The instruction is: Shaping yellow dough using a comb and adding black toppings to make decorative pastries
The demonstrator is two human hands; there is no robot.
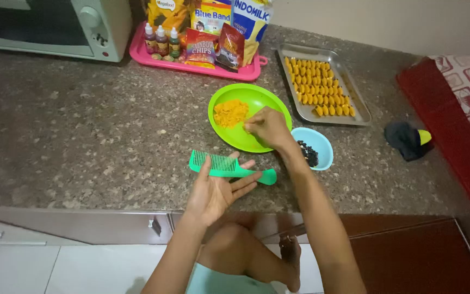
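The left hand (pixel 216 190) lies palm up and open, a green wide-toothed comb (pixel 229 165) resting across its fingers — teeth pointing away from the person, handle sticking out to the right over the countertop. The fingers are spread flat under it, not curled around it. The right hand (pixel 267 127) reaches into a lime-green plate (pixel 262 100), its fingertips pinched together at the edge of a heap of yellow dough (pixel 230 112); whether a bit of dough sits in the pinch cannot be told.

Just right of the plate, touching the wrist's side, stands a small light-blue bowl (pixel 322 144) with dark chips in it. Beyond it sits a metal baking tray (pixel 349 115) — rows of small yellow shaped pieces fill it. At the back of the speckled stone countertop (pixel 82 125) a pink tray (pixel 137 53) carries little bottles and snack packets, with a pale toaster oven (pixel 104 32) to its left. A dark cloth (pixel 405 140) lies well apart at the right.
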